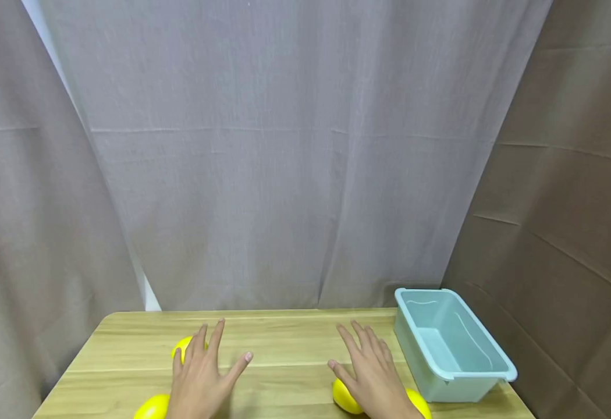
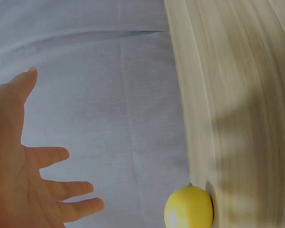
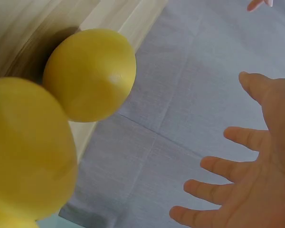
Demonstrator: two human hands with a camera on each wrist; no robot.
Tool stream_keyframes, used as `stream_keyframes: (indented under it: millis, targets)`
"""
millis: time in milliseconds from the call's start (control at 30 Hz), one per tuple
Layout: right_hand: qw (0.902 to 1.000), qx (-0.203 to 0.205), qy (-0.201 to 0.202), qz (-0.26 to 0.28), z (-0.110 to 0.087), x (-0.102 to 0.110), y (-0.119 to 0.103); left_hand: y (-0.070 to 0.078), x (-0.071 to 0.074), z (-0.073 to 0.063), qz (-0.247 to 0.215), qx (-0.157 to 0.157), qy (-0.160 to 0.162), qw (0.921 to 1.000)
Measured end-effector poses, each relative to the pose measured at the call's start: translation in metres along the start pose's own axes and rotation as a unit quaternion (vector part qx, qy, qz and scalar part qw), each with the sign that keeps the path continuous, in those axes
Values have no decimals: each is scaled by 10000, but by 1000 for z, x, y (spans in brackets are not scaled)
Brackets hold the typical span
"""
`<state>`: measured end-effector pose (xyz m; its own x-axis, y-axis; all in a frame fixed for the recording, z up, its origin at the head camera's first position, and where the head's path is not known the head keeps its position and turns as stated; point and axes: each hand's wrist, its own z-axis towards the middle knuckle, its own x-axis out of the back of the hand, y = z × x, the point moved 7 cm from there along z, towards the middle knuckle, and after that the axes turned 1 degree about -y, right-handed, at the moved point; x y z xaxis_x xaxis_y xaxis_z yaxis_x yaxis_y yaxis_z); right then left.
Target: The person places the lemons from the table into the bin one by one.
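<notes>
My left hand [image 1: 199, 375] is spread with straight fingers above the table, holding nothing. One yellow lemon [image 1: 181, 348] lies partly behind its fingers, and another lemon [image 1: 152, 407] is beside its wrist, cut off by the frame's lower edge. My right hand [image 1: 370, 372] is spread too, with nothing in it. Under and beside it are a lemon [image 1: 345, 397] and a further lemon [image 1: 419, 402], both partly covered by the hand. In the right wrist view a large near lemon [image 3: 28, 147] overlaps a farther lemon [image 3: 92, 73], both apart from the fingers.
A pale blue-green plastic bin [image 1: 454, 337] stands at the table's right side, with nothing visible inside. The wooden table [image 1: 284, 337] ends at grey curtains [image 1: 263, 174] behind. A darker brown curtain [image 1: 562, 233] hangs on the right.
</notes>
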<state>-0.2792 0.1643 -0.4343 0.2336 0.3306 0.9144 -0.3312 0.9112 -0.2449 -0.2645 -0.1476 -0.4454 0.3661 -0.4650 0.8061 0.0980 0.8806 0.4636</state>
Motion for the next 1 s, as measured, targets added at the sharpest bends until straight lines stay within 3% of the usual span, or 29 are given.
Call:
stream_keyframes:
  millis: [233, 567, 1000]
  targets:
    - [9998, 34, -135, -144, -2, 4, 1, 1, 2, 0, 45, -35, 62, 10000]
    - [9962, 210, 685, -501, -9, 20, 8, 18, -1, 5, 13, -235, 137, 9996]
    - [9917, 132, 1068, -711, -12, 39, 24, 24, 0, 8, -181, -477, 516, 9974]
